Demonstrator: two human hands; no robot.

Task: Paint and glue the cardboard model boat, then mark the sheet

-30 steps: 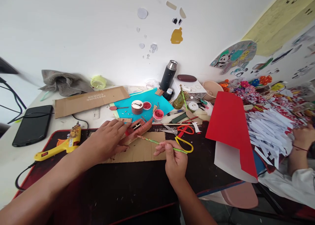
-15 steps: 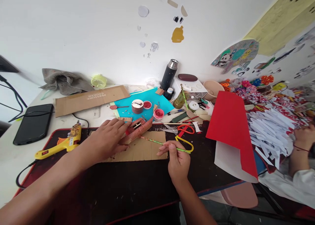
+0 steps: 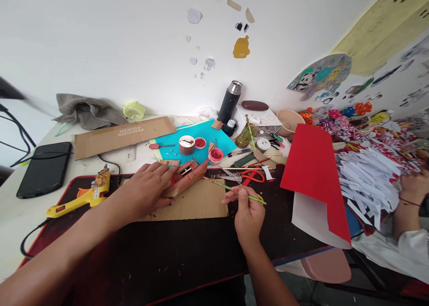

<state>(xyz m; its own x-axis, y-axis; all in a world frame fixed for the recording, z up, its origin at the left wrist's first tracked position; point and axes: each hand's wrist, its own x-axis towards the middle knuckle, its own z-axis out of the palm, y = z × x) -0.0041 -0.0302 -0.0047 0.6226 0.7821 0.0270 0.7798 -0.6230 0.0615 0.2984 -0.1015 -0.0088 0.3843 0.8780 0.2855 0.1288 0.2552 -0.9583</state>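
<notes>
My left hand (image 3: 145,189) is closed on the left part of a reddish-painted cardboard piece (image 3: 189,179), which rests tilted over a flat brown cardboard sheet (image 3: 197,203). Between the fingers of my right hand (image 3: 248,210) is a thin green brush (image 3: 223,185), its tip pointing left, just off the right end of the painted piece. Behind them, an open brown-and-white jar (image 3: 187,144), a red-stained lid (image 3: 200,143) and a small pot of red paint (image 3: 215,156) stand on or beside a blue sheet (image 3: 167,140). Scissors (image 3: 254,176) lie past the brush.
A yellow glue gun (image 3: 80,201) and a black phone (image 3: 45,169) lie at the left. A black flask (image 3: 230,101) stands near the wall. Red paper (image 3: 308,163) is at the right, beside white paper strips (image 3: 365,183) and another person's hand (image 3: 414,187).
My right hand has moved a little to the right with the brush, drawing its tip away from the painted cardboard. My left hand has hardly moved.
</notes>
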